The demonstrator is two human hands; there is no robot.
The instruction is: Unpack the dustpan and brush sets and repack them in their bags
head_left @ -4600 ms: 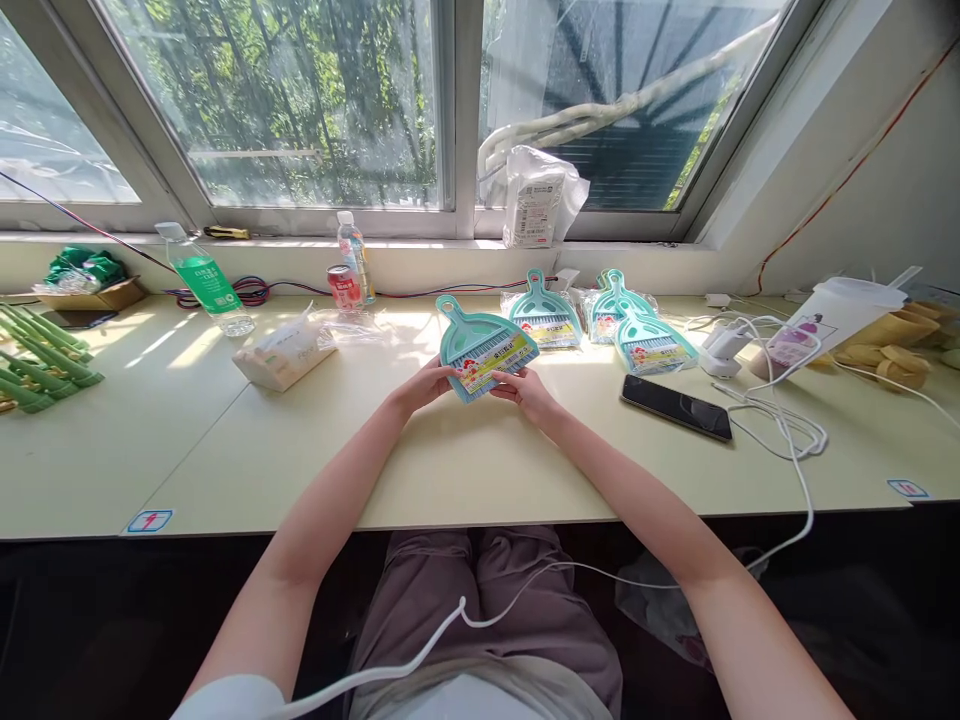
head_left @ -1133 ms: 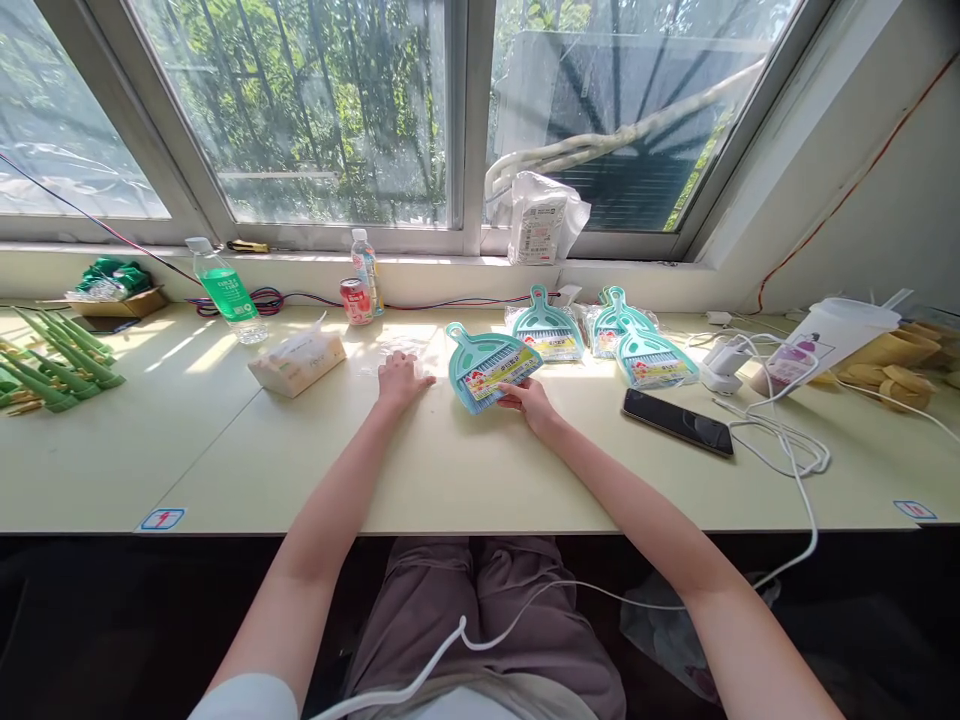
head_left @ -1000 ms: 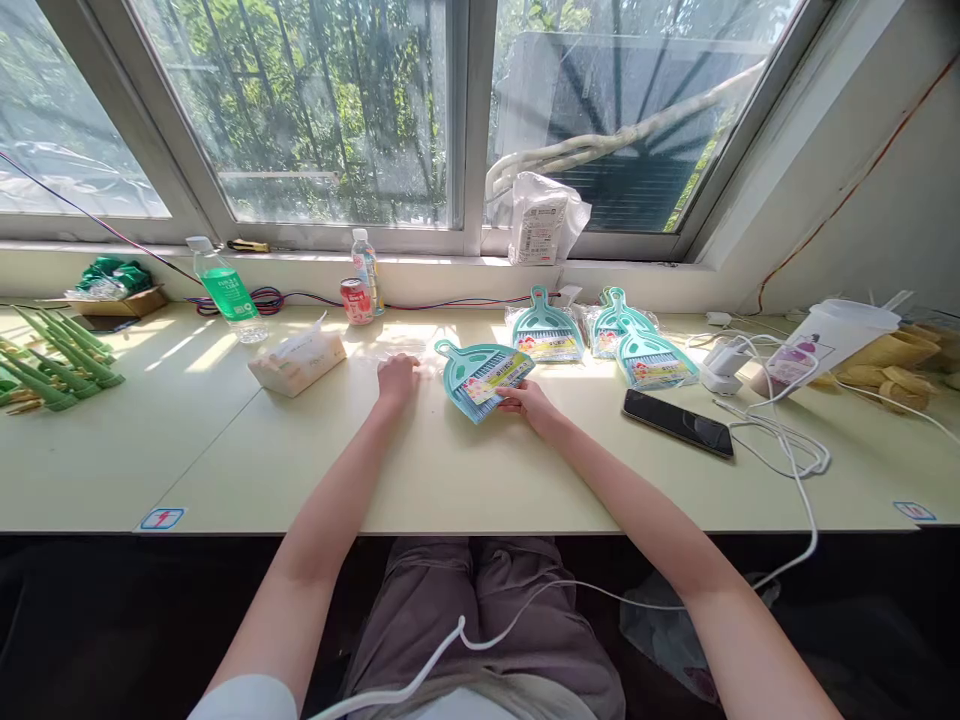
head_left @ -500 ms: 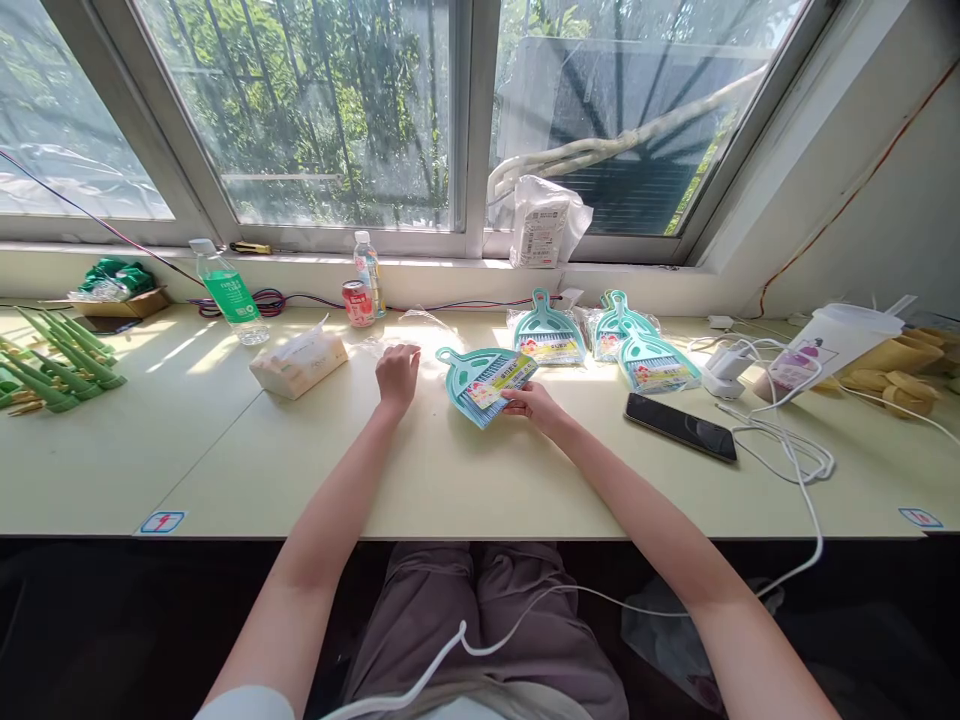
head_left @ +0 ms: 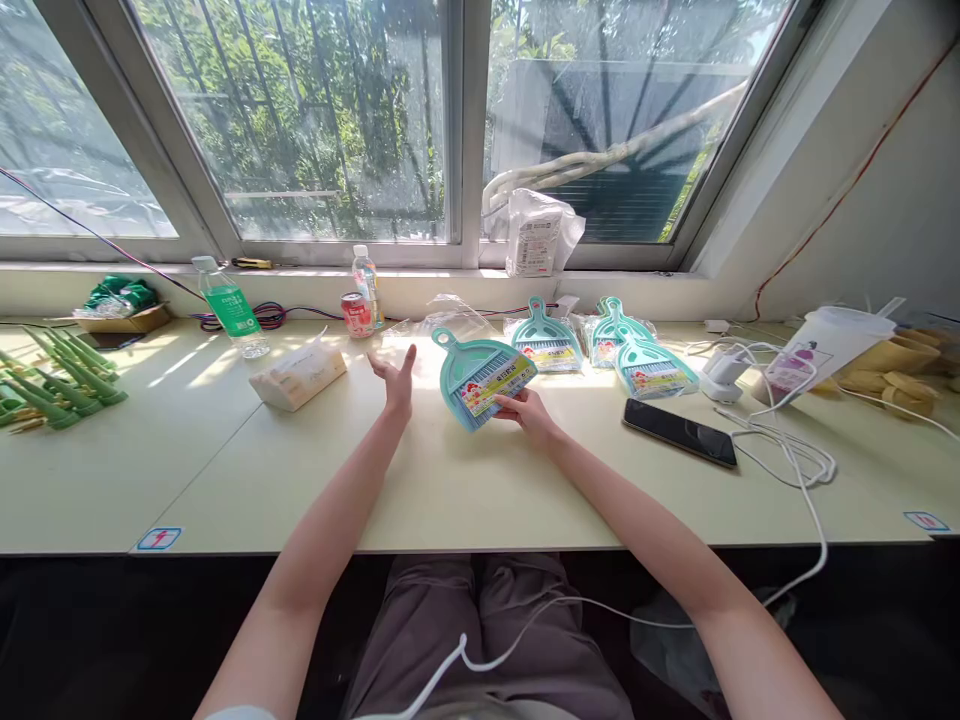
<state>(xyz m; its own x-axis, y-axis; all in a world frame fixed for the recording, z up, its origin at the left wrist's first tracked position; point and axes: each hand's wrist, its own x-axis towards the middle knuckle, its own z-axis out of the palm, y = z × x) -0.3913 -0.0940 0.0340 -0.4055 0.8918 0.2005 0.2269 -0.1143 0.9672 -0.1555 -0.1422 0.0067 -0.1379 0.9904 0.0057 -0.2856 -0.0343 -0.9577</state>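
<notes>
A teal dustpan with a small brush and a yellow label card (head_left: 484,375) is held tilted above the table by my right hand (head_left: 525,415), which grips its lower right edge. To its left, my left hand (head_left: 395,380) is open with thumb and fingers apart, holding nothing. Behind the held dustpan lies a crumpled clear plastic wrapper (head_left: 461,318). Further right rest more teal dustpan sets: one wrapped set (head_left: 547,335), another behind (head_left: 604,340) and one in front (head_left: 652,365).
On the left stand a tissue pack (head_left: 300,375), a green-labelled bottle (head_left: 231,310), a red can (head_left: 356,315) and green plant-like pieces (head_left: 60,375). To the right are a phone (head_left: 679,432), a white charger (head_left: 724,375), looped cable (head_left: 795,465) and a plastic cup (head_left: 825,345).
My left hand has gone from closed fingers to spread ones. The dustpan in my right hand has turned more upright and toward me. The camera view has tipped up slightly.
</notes>
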